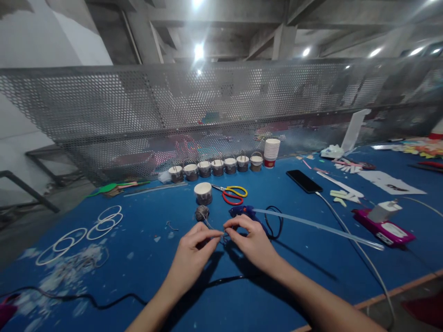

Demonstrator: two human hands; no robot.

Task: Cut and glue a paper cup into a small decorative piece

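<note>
My left hand (pixel 194 246) and my right hand (pixel 252 239) meet fingertip to fingertip over the blue table, each in a pinch. Between them runs thin grey yarn (pixel 208 224), leading from a small grey yarn ball (pixel 202 213) just beyond my left fingers. What exactly lies between the fingertips is too small to make out fully. A white paper cup (pixel 203 192) with a grey lower band stands behind the ball. Scissors (pixel 232 193) with red and yellow handles lie to its right. Partly behind my right hand is a blue glue gun (pixel 238 210) with a long clear glue stick (pixel 318 225).
Several grey-wrapped cups (pixel 218 167) line the mesh panel (pixel 138 115), beside stacked paper cups (pixel 272 152). White rings (pixel 62 245) and scraps lie left. A phone (pixel 304 180), white cable (pixel 341 221) and pink power strip (pixel 384 229) are right. A black cord (pixel 93 302) crosses the front.
</note>
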